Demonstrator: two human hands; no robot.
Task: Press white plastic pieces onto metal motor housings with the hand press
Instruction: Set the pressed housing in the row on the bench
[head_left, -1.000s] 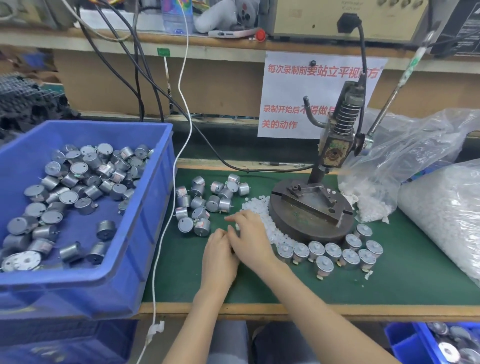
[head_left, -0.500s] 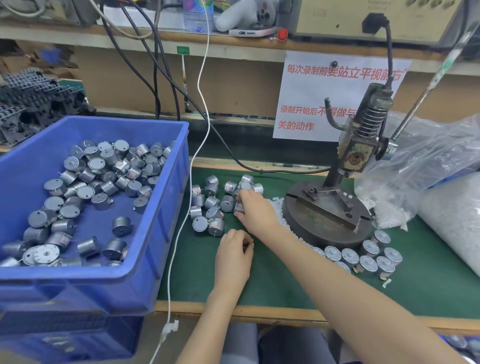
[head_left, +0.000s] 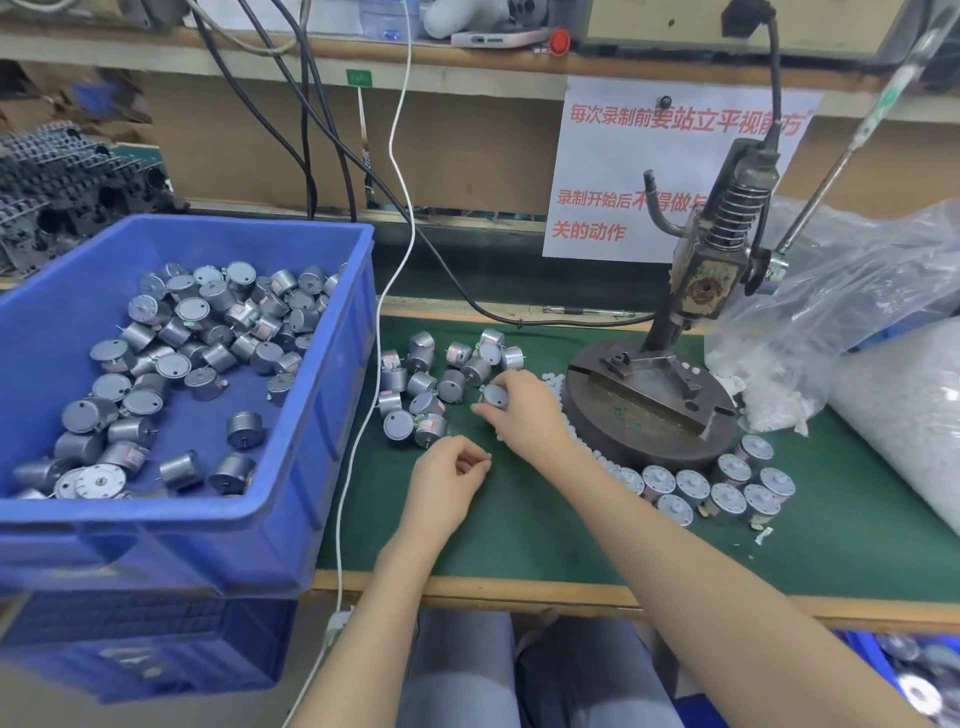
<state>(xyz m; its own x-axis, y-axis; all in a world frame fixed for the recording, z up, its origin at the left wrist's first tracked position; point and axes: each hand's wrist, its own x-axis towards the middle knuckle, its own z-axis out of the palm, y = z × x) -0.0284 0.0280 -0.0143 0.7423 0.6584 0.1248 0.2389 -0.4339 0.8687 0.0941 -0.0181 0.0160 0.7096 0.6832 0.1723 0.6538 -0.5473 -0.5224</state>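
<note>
The right hand (head_left: 524, 410) grip pinches a motor (head_left: 493, 396), flat face leftward; the press base (head_left: 652, 415) sits just right of it, with open desk (head_left: 545, 540) nearer. The left hand (head_left: 447, 480) is curled; whether it holds anything cannot be told.

White paper sign (head_left: 608, 161), red print: "每次录制前要站立平视前方"; below, "关的动作".

1. The hand press (head_left: 704, 280) is stood upright on a round, dark metal base, with its lever raised and slanted up to the right.
2. Loose motor housings (head_left: 431, 379), short grey cylinders with thin shafts, are scattered just left of the base. Many more are heaped in the blue bin (head_left: 332, 415).
3. One held housing (head_left: 493, 396) is gripped by the right hand (head_left: 524, 410).
4. Small white plastic pieces (head_left: 555, 385) are strewn along the base's left edge.
5. Capped housings (head_left: 693, 486) are stood upright in rows near the base's front.
</note>
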